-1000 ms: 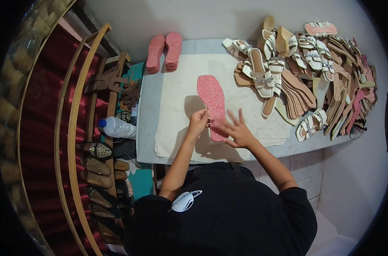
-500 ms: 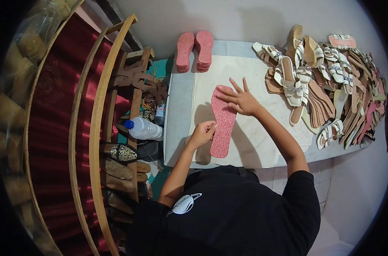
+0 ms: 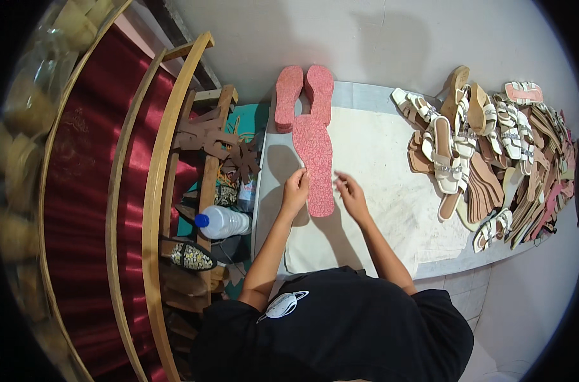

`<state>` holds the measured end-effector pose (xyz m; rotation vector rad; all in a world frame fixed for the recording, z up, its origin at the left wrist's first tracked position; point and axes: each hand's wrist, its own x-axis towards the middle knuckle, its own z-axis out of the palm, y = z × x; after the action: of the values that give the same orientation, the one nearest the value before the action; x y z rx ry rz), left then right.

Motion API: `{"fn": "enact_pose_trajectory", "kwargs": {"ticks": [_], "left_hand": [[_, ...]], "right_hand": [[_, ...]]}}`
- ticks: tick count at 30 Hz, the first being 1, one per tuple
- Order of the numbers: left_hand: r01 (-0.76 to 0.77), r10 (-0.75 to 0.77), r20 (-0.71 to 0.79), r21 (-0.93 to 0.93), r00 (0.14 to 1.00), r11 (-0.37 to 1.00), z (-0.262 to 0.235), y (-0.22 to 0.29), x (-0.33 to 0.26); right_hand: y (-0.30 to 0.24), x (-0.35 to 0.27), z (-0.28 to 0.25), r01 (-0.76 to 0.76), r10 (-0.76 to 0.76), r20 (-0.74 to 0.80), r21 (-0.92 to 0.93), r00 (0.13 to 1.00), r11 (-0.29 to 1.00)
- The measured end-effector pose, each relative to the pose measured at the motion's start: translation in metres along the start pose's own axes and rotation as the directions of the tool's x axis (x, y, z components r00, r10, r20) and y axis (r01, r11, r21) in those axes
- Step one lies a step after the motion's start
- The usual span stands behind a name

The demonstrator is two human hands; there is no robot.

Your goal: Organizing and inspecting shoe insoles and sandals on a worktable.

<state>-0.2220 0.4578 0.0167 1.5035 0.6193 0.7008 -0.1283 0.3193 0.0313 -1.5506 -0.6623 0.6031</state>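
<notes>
- While the left hand (image 3: 294, 191) grasps its left edge between thumb and fingers, one flat, mottled pink shoe sole (image 3: 316, 167) is held lengthwise over the surface, pointing away from the person.
- Right hand (image 3: 352, 194): fingers loosely curled, released, just beside the sole's right edge and apart from it.
- Two stacks of mottled pink soles (image 3: 321, 89), side by side at the far left corner; the held sole's far end overlaps them from where I stand, and I cannot tell whether it touches.
- Pale grey-topped surface (image 3: 356, 95), spread with a slightly soiled white sheet (image 3: 391, 191).
- Heap of white strappy sandals with silvery trim (image 3: 451, 149), at the right; beside it, a fanned row of flat tan soles (image 3: 483, 184).
- Clear plastic bottle with a blue cap (image 3: 229, 223), lying left of the surface.
- Slatted light-wood rack (image 3: 168, 127), farther left, with brown cut strap pieces (image 3: 203, 137) and a black shoe with a patterned toe (image 3: 192, 256).
- Shiny dark red cloth (image 3: 85, 191), behind the slats.
</notes>
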Motion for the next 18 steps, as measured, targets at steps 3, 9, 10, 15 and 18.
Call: {"fn": "enact_pose_trajectory", "kwargs": {"ticks": [3,9,10,15,18], "left_hand": [[0.026,-0.03,0.061,0.069,0.998,0.997,0.013,0.016,0.029],[-0.035,0.038,0.058,-0.048,0.998,0.998,0.039,0.02,0.085],[-0.04,0.044,0.05,-0.076,0.998,0.996,0.045,0.024,0.096],[-0.176,0.179,0.069,-0.042,0.981,0.983,0.047,0.023,0.126],[-0.325,0.324,0.035,0.194,0.945,0.926,0.047,0.007,0.133]], "right_hand": [[-0.014,-0.003,0.0,-0.091,0.083,0.045,0.221,0.996,0.971],[-0.019,0.06,-0.014,-0.043,0.031,0.039,0.362,0.999,0.931],[-0.02,0.073,-0.021,-0.043,0.037,0.024,0.353,0.999,0.935],[-0.01,0.149,-0.037,-0.004,0.017,-0.037,0.341,0.999,0.94],[-0.002,0.187,-0.04,-0.008,0.02,-0.037,0.299,0.999,0.954]]}}
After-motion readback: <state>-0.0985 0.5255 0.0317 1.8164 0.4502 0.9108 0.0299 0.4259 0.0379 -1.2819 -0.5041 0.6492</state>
